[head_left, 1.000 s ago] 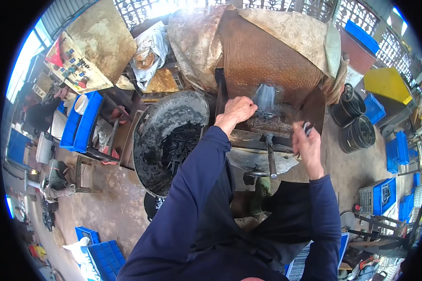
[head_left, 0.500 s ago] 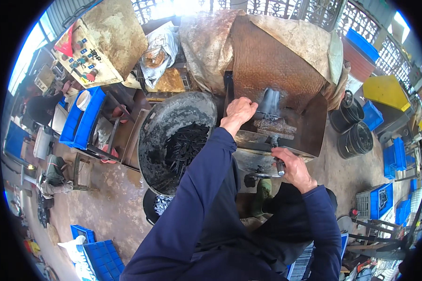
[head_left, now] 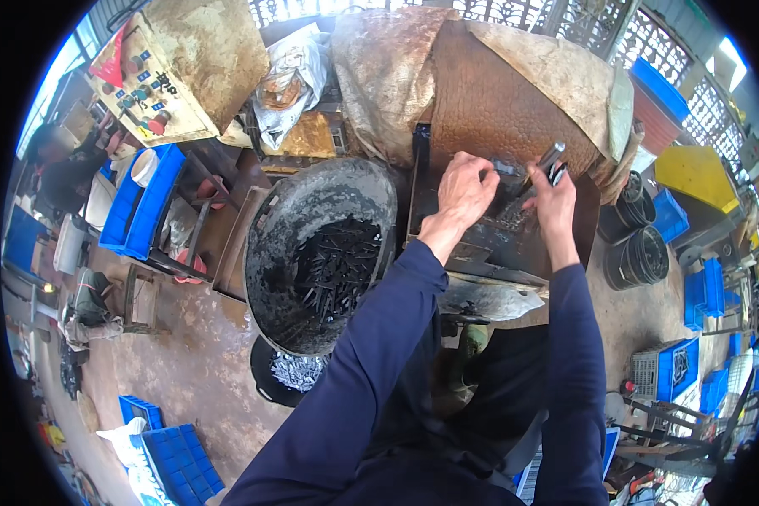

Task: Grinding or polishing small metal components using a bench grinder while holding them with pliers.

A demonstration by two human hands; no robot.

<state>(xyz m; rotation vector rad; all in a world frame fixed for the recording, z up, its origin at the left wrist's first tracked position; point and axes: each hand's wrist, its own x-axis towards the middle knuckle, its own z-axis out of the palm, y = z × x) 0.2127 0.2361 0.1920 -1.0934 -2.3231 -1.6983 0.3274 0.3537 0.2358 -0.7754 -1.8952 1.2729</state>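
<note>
Our right hand (head_left: pixel 557 207) has risen from the machine's front, and the metal lever handle (head_left: pixel 551 155) now points upward. It lies at those fingertips, which close on a small dark piece (head_left: pixel 558 174); we cannot tell whether they grip the handle too. Our left hand (head_left: pixel 465 192) is curled narrow beside it, contents hidden. Just behind, a brown hanging sheet (head_left: pixel 514 97) blocks forward reach, and the metal trough (head_left: pixel 504 258) edges our working space. Close on our left stands a black tub (head_left: pixel 312 190) of dark metal pieces (head_left: pixel 339 266), above a basin of silvery pieces (head_left: pixel 299 369). Black buckets (head_left: pixel 637 258) stand farther right; bare concrete floor (head_left: pixel 202 346) opens lower left.
</note>
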